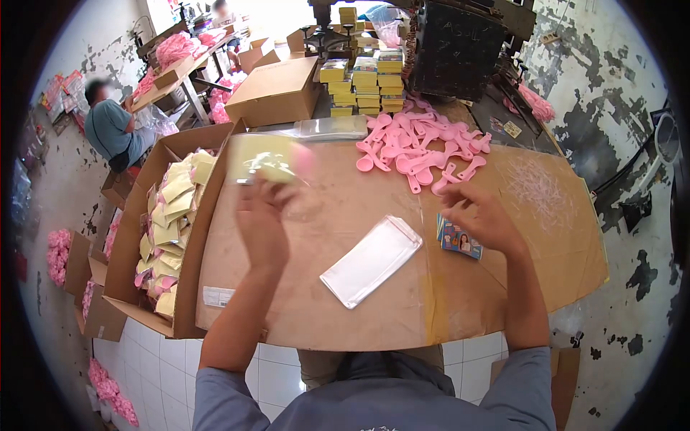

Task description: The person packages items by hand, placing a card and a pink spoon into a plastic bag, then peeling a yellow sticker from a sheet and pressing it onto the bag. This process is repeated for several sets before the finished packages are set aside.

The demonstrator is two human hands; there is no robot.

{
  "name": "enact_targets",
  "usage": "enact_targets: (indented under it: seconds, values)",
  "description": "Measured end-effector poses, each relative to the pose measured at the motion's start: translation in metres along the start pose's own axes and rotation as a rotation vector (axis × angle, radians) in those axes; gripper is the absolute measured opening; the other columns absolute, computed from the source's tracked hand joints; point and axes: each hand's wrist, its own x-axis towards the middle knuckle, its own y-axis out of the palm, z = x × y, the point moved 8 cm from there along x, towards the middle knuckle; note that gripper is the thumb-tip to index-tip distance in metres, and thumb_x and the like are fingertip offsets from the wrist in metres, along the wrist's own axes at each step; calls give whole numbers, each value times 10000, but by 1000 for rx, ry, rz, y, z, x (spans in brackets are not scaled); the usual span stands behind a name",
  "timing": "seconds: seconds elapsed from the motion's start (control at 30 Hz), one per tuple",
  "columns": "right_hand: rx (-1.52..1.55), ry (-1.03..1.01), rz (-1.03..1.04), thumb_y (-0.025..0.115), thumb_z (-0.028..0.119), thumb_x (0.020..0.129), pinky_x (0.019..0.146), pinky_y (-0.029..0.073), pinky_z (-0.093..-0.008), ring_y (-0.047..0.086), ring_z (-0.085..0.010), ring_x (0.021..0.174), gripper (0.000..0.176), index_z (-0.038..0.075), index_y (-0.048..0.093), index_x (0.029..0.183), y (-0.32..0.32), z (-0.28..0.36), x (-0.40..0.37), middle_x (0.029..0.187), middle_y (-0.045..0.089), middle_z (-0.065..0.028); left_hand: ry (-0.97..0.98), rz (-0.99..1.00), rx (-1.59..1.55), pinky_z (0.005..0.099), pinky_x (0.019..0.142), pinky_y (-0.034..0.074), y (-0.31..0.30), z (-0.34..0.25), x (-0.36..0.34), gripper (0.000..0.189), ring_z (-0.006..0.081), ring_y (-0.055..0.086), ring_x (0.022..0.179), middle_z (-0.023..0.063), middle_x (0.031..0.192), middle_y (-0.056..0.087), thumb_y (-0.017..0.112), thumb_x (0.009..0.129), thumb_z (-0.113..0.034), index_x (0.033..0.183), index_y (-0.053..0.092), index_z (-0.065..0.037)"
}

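Note:
My left hand (264, 215) is raised at the left of the table, its fingers closed on a yellow packet (260, 154) with something pink at its right end; both are blurred. My right hand (478, 215) hovers just above a small stack of printed cards (461, 240), fingers curled and apart, with nothing visible between them. Behind it lies a heap of pink spoons (410, 144). Between my hands a stack of clear plastic sleeves (371, 261) lies at a slant on the cardboard-covered table (323, 194).
An open carton (185, 287) full of yellow packets (167, 237) stands at the left. Stacks of yellow card blocks (366, 79), a closed carton (273, 90) and a dark machine (456, 50) stand at the back. Clear scraps (539, 190) lie right. A seated person (111, 129) is far left.

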Motion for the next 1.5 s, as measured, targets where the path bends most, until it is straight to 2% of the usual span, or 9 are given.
enact_targets:
  seconds: [0.07,0.17,0.3,0.43,0.63,0.83,0.97,1.03,1.5]
  values:
    - [-184,1,-45,786,184,873,902,524,-381,674,-220,977,406,44,686,1241,-19,-15,-8,1030,693,-87,68,-126,-116,350,823,585,14,-37,0,325,187,695,997,89,1143,695,554,1084,-256,1304,560,-16]
    - [-288,13,-17,807,182,848,909,522,-398,668,-247,959,401,24,695,1199,-27,-39,-21,1006,693,-107,-59,161,115,326,865,531,6,14,-2,344,187,663,1031,76,1228,659,514,1089,-256,1331,590,-25]
    - [-197,145,136,819,124,832,875,518,-369,656,-211,909,304,9,710,1092,-17,-62,-28,973,689,-93,-64,592,1070,330,769,506,47,61,-53,247,160,620,861,56,1001,663,796,882,-197,1089,746,-71]
    - [-51,308,174,802,64,839,791,493,-320,632,-146,867,195,20,709,1004,-13,-74,-29,922,673,-45,199,755,1278,321,716,509,62,74,-71,300,180,608,782,71,904,663,881,788,-257,977,765,-56]
    - [-28,140,84,759,61,882,774,479,-307,614,-130,846,121,38,701,985,-18,-60,-25,941,669,-23,-253,613,1078,336,713,523,42,89,-65,210,193,631,743,55,856,665,816,852,-191,1003,759,-57]
    - [495,-94,150,722,77,914,839,499,-324,622,-173,924,174,42,671,1077,45,-2,-21,1040,670,-65,-161,678,1071,273,723,494,50,81,-68,196,108,593,769,59,949,694,745,948,-152,1072,726,-1]
    - [-53,-302,173,686,69,923,854,524,-341,642,-206,937,185,35,656,1102,81,21,-20,1063,681,-105,-405,554,710,283,747,525,38,94,-62,288,119,645,829,85,993,711,663,1012,-134,1256,612,12]
    - [77,-132,182,694,67,916,830,529,-326,653,-200,915,200,36,662,1111,79,12,-20,1067,684,-105,-482,503,314,283,722,538,38,99,-59,359,114,676,845,88,1008,730,650,1025,-143,1336,546,5]
    - [685,31,-238,679,44,984,871,549,-282,661,-114,980,272,-11,620,1244,52,-16,-16,1088,685,-76,-629,658,465,262,805,576,54,84,-77,560,137,739,903,131,1011,778,741,963,-94,1443,482,33]
